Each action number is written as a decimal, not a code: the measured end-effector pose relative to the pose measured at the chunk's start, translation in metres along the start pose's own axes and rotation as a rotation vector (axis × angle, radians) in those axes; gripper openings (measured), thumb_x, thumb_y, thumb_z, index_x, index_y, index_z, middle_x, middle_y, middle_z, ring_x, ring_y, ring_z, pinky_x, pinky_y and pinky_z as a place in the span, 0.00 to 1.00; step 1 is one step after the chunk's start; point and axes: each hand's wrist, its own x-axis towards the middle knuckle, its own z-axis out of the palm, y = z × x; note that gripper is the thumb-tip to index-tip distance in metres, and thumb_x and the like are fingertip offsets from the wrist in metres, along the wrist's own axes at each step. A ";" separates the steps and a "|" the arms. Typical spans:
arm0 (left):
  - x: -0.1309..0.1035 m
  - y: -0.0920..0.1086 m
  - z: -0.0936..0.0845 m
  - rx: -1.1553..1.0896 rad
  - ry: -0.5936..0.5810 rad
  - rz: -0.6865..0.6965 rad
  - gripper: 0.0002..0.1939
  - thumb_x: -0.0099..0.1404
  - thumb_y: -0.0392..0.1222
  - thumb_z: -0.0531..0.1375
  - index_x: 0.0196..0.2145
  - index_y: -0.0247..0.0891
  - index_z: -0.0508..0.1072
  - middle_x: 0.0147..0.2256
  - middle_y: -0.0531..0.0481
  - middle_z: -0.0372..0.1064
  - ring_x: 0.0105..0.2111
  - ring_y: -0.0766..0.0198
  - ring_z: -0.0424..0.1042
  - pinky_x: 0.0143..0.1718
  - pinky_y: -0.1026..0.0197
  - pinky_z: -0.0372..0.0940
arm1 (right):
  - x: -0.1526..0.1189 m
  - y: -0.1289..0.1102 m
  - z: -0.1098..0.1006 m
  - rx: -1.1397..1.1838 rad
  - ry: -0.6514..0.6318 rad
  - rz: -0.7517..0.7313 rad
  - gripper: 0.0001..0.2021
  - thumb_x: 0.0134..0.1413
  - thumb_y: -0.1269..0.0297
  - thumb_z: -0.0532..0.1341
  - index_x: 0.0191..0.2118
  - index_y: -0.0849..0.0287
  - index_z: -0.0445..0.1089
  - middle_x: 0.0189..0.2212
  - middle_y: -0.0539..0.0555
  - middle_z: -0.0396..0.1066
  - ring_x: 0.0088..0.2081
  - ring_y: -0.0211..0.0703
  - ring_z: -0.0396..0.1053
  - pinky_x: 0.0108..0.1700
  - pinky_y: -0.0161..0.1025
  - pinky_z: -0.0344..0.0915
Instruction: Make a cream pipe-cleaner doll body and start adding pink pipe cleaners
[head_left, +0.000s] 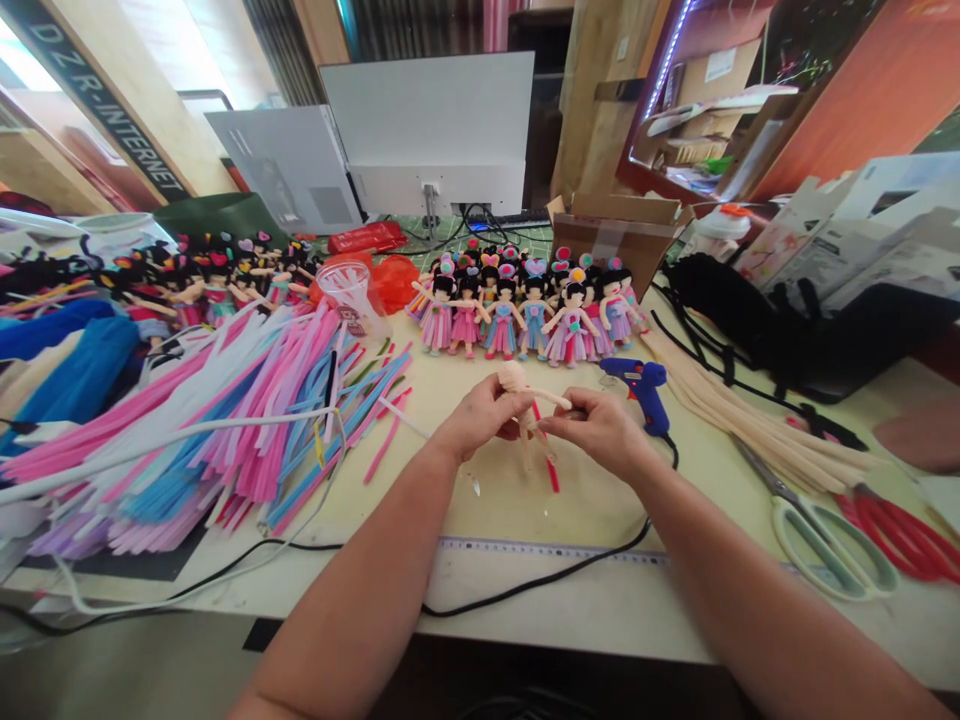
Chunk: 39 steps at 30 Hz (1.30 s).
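Observation:
Between both hands, above the middle of the table, is a cream-coloured doll body [513, 377] with a round head and thin limbs. My left hand [486, 412] pinches it just below the head. The fingers of my right hand [592, 422] are closed on the end of its outstretched arm. Under the doll, a red stem [553, 475] lies on the table. A blue glue gun [645, 390] rests on its side just beyond my right hand. Behind the hands stand several finished dolls [502, 325] with black hair and colourful skirts.
Pink, white and blue stems [247, 400] are piled at left, beside a plastic cup [351, 300]. Cream stems [750, 410], green-handled scissors [817, 540] and red-handled scissors [900, 535] lie right. A ruler [525, 550] and black cable [540, 580] run along the front. A monitor [435, 120] stands behind.

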 end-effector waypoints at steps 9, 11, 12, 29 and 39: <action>-0.002 0.001 0.002 -0.010 -0.019 -0.006 0.14 0.60 0.45 0.64 0.39 0.37 0.66 0.30 0.52 0.71 0.25 0.67 0.73 0.28 0.65 0.67 | 0.001 0.002 0.003 -0.075 0.000 -0.006 0.16 0.41 0.51 0.66 0.22 0.57 0.62 0.16 0.43 0.53 0.21 0.33 0.50 0.24 0.35 0.45; -0.002 0.002 0.003 -0.010 -0.022 -0.015 0.13 0.61 0.45 0.63 0.39 0.37 0.66 0.30 0.52 0.71 0.26 0.66 0.74 0.28 0.64 0.67 | 0.001 0.003 0.003 -0.088 0.003 -0.012 0.16 0.42 0.51 0.66 0.22 0.57 0.62 0.16 0.43 0.54 0.21 0.33 0.51 0.23 0.35 0.46; -0.002 0.002 0.003 -0.010 -0.023 -0.020 0.13 0.61 0.44 0.63 0.39 0.37 0.65 0.30 0.52 0.71 0.26 0.66 0.74 0.29 0.63 0.67 | 0.001 0.003 0.004 -0.094 0.005 -0.013 0.16 0.42 0.51 0.66 0.22 0.57 0.62 0.16 0.43 0.54 0.21 0.34 0.51 0.23 0.35 0.46; -0.002 0.002 0.005 -0.023 -0.017 -0.040 0.13 0.59 0.43 0.64 0.38 0.37 0.66 0.31 0.52 0.71 0.27 0.65 0.74 0.29 0.63 0.68 | 0.002 0.005 0.005 -0.206 0.041 -0.029 0.16 0.44 0.50 0.63 0.21 0.56 0.61 0.17 0.45 0.55 0.22 0.35 0.52 0.24 0.35 0.48; -0.001 0.000 0.004 0.036 0.021 -0.085 0.15 0.57 0.46 0.66 0.36 0.36 0.68 0.26 0.52 0.70 0.23 0.68 0.71 0.25 0.66 0.64 | 0.001 0.005 0.005 -0.278 0.091 -0.041 0.16 0.44 0.51 0.63 0.21 0.56 0.61 0.16 0.45 0.56 0.22 0.36 0.54 0.25 0.35 0.49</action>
